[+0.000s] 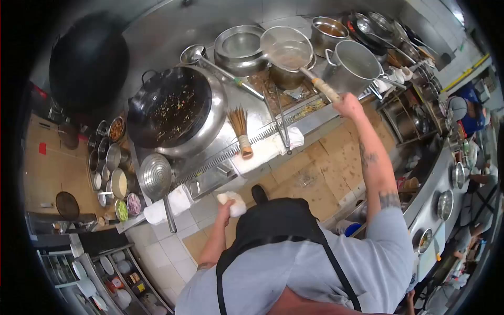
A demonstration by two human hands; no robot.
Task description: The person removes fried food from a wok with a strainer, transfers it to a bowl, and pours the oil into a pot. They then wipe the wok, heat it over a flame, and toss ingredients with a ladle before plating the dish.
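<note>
My right hand (348, 106) is closed round the wrapped handle of a wide round mesh strainer (286, 44). The strainer rests over or just above a metal pot (287, 79) at the back of the stove; contact cannot be made out. A folded white cloth (234, 203) is gripped in my left hand (224, 212), low in front of my apron. To the left, a black wok (170, 107) with bits of food residue sits on its burner. A bamboo brush (240, 131) lies between the wok and the front edge, near a pair of tongs (282, 121).
A ladle (220, 71) lies across the stove behind the wok. A perforated skimmer (156, 176) overhangs the front left edge near a white towel (168, 205). A large pot (354, 60) stands right of the strainer. Small ingredient containers (119, 182) line the left side.
</note>
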